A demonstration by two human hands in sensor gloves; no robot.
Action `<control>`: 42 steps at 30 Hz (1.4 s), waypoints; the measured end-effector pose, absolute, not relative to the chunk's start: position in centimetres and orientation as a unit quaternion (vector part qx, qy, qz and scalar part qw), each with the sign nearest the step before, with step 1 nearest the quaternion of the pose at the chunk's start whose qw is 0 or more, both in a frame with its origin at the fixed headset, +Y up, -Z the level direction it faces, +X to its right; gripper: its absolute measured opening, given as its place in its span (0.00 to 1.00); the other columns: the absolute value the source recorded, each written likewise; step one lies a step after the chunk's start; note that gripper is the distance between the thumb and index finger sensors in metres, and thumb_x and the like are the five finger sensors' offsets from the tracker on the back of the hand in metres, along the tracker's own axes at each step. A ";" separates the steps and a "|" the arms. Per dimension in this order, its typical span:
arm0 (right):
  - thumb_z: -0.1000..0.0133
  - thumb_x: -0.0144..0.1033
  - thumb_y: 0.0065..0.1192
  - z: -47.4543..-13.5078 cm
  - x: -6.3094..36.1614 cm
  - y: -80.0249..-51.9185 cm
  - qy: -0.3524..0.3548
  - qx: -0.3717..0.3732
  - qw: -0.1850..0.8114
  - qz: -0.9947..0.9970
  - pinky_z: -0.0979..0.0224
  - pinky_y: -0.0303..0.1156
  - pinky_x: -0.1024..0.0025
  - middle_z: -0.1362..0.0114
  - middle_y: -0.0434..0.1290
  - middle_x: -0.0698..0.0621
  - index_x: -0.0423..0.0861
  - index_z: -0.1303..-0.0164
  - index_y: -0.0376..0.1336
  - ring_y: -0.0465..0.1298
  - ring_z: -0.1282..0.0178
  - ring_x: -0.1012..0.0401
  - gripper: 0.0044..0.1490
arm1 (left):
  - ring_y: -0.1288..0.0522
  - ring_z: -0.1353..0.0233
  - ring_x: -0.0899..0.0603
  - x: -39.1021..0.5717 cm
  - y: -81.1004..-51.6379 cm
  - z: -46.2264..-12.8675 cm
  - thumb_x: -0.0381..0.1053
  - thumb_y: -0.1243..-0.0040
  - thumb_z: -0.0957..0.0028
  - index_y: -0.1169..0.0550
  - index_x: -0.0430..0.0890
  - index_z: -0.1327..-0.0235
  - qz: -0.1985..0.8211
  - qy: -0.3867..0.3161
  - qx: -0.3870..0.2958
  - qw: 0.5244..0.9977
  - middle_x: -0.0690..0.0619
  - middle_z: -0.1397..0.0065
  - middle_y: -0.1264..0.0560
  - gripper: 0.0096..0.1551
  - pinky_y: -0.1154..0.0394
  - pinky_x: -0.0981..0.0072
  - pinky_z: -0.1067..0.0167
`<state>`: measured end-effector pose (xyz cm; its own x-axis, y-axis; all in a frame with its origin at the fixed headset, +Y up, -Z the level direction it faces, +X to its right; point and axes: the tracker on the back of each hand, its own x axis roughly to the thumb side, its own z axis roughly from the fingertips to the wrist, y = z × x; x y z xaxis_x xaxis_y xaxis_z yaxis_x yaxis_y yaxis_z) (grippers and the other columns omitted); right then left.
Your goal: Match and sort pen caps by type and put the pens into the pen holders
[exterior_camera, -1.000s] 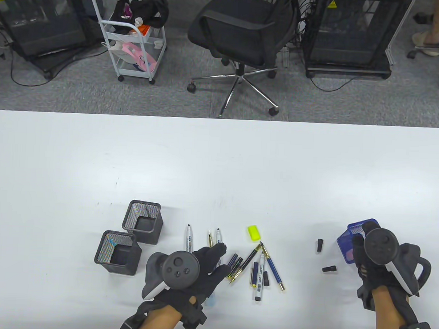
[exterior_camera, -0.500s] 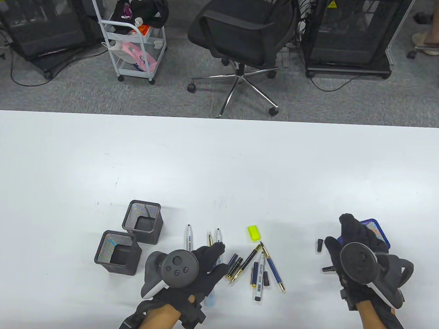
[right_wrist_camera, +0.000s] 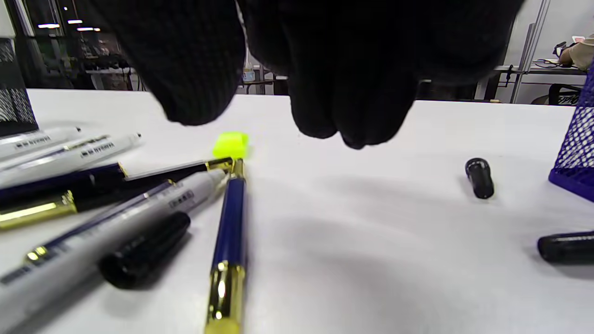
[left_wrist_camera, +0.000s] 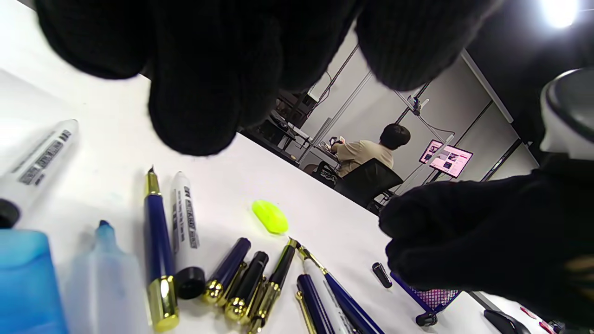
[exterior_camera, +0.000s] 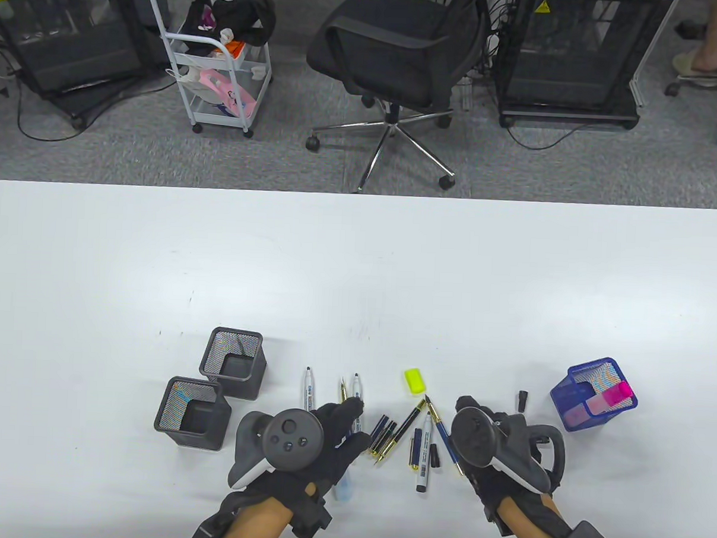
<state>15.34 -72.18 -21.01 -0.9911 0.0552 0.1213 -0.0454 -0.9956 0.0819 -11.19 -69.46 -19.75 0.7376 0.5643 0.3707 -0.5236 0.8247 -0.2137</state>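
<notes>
I am looking into an office: grey carpet (exterior_camera: 102, 151) runs beyond my white table (exterior_camera: 358, 269), with a black swivel chair (exterior_camera: 391, 56), a white rolling cart (exterior_camera: 216, 55) and black equipment racks (exterior_camera: 573, 52). In the left wrist view, a person (left_wrist_camera: 366, 150) sits facing a lit monitor (left_wrist_camera: 446, 158).

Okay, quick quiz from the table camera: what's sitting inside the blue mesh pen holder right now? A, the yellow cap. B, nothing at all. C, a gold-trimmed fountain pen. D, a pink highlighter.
D: in the table view a pink highlighter leans inside the blue mesh pen holder, while the yellow cap and the fountain pens lie on the table.
</notes>
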 end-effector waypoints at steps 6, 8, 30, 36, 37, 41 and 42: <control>0.56 0.45 0.79 -21.3 14.5 -74.3 0.055 0.057 0.009 0.997 0.54 0.82 0.60 0.44 0.83 0.39 0.39 0.38 0.65 0.87 0.51 0.48 0.41 | 0.13 0.47 0.33 -11.2 -69.5 -19.8 0.58 0.37 0.49 0.24 0.38 0.31 0.289 -0.214 -0.047 0.932 0.31 0.34 0.21 0.38 0.28 0.24 0.42; 0.56 0.46 0.79 -21.3 14.3 -74.8 0.055 0.056 -0.001 0.997 0.53 0.82 0.59 0.44 0.82 0.39 0.38 0.38 0.65 0.87 0.51 0.48 0.41 | 0.13 0.47 0.33 -11.2 -69.5 -19.8 0.58 0.37 0.49 0.24 0.38 0.31 0.289 -0.213 -0.047 0.932 0.31 0.34 0.21 0.38 0.28 0.24 0.42; 0.55 0.39 0.81 -21.3 13.9 -75.4 0.035 0.056 -0.066 0.996 0.52 0.83 0.56 0.48 0.84 0.38 0.34 0.38 0.65 0.88 0.55 0.48 0.40 | 0.13 0.46 0.33 -11.4 -69.6 -19.7 0.58 0.37 0.49 0.24 0.38 0.30 0.285 -0.207 -0.052 0.935 0.31 0.34 0.21 0.38 0.28 0.24 0.42; 0.54 0.40 0.79 -21.8 15.1 -73.8 0.038 0.036 -0.010 0.999 0.49 0.81 0.54 0.44 0.81 0.36 0.33 0.34 0.61 0.85 0.53 0.47 0.44 | 0.13 0.46 0.33 -11.4 -69.7 -19.8 0.58 0.37 0.49 0.25 0.38 0.30 0.286 -0.204 -0.051 0.935 0.31 0.33 0.21 0.38 0.28 0.24 0.42; 0.54 0.39 0.79 -21.8 15.3 -73.4 0.036 0.032 0.006 0.999 0.49 0.82 0.53 0.44 0.80 0.35 0.33 0.34 0.61 0.85 0.53 0.47 0.44 | 0.13 0.46 0.33 -11.4 -69.7 -19.8 0.58 0.37 0.49 0.25 0.37 0.30 0.286 -0.203 -0.051 0.935 0.31 0.33 0.21 0.38 0.28 0.24 0.42; 0.54 0.37 0.80 -21.6 15.6 -72.1 0.029 0.031 0.048 0.998 0.48 0.82 0.51 0.42 0.78 0.34 0.33 0.32 0.59 0.84 0.51 0.46 0.46 | 0.13 0.46 0.33 -11.6 -69.8 -19.9 0.58 0.37 0.49 0.24 0.37 0.30 0.287 -0.200 -0.051 0.935 0.31 0.33 0.21 0.38 0.28 0.24 0.42; 0.54 0.37 0.79 -21.6 15.6 -71.8 0.030 0.032 0.054 0.998 0.48 0.83 0.50 0.41 0.78 0.34 0.33 0.32 0.59 0.83 0.51 0.47 0.45 | 0.13 0.46 0.33 -11.6 -69.8 -19.9 0.58 0.37 0.49 0.25 0.37 0.30 0.287 -0.199 -0.051 0.936 0.31 0.33 0.21 0.38 0.28 0.24 0.42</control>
<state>15.59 -71.85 -21.60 -0.9922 0.1092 0.0609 -0.1054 -0.9924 0.0627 -11.64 -69.77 -19.87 0.7558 0.5580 0.3428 -0.5171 0.8297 -0.2105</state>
